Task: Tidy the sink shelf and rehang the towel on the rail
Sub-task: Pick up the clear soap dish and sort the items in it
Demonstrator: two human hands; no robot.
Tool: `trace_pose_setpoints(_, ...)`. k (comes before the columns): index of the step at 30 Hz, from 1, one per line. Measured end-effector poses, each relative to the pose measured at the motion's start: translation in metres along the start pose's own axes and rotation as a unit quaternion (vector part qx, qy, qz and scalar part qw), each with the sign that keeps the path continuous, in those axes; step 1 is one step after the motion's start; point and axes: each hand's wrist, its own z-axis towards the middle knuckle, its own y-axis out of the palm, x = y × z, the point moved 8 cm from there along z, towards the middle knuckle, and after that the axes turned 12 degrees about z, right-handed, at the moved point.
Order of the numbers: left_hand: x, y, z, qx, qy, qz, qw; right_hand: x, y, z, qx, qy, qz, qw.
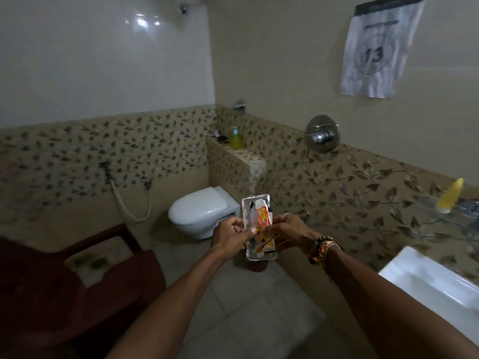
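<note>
Both the left hand [228, 235] and the right hand [288, 230] hold the clear tray [256, 202] in mid-air, fingers [239, 226] curled and pinching its long edges, its long axis pointing away from the body; the glass sink shelf [464, 221] lies well off rightward, nearer the right hand.

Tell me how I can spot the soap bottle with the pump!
Find the white toilet; behind it, a tiled ledge sticks out from the wall corner. The pump bottle stands on that ledge, back near the corner. It holds yellow-green liquid and has a pale pump top, unlike the pointed yellow bottle on the glass shelf at the far right.
</note>
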Motion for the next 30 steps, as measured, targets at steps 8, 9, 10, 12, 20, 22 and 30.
trace_pose_setpoints(8,-0.065,-0.088,-0.023,0.054,-0.075,-0.057,0.994,-0.019,0.108,0.016,-0.101,-0.029,0.005,0.994)
trace_pose_setpoints(9,-0.072,-0.097,-0.025,0.063,-0.084,-0.062,0.993,-0.023,0.12,0.018,-0.112,-0.034,0.001,0.993)
trace_pose_setpoints(10,-0.078,-0.106,-0.028,0.074,-0.093,-0.067,0.991,-0.027,0.132,0.02,-0.125,-0.038,-0.005,0.991)
trace_pose_setpoints(12,-0.091,-0.124,-0.033,0.104,-0.105,-0.076,0.986,-0.033,0.156,0.026,-0.152,-0.045,-0.019,0.987)
trace_pose_setpoints(20,-0.136,-0.165,-0.05,0.18,-0.17,-0.083,0.965,-0.034,0.219,0.054,-0.228,-0.038,-0.02,0.973)
trace_pose_setpoints(22,-0.141,-0.166,-0.05,0.196,-0.18,-0.084,0.96,-0.031,0.224,0.063,-0.238,-0.031,-0.011,0.971)
trace_pose_setpoints(30,-0.148,-0.158,-0.041,0.23,-0.202,-0.056,0.95,-0.029,0.227,0.092,-0.271,-0.035,-0.007,0.962)
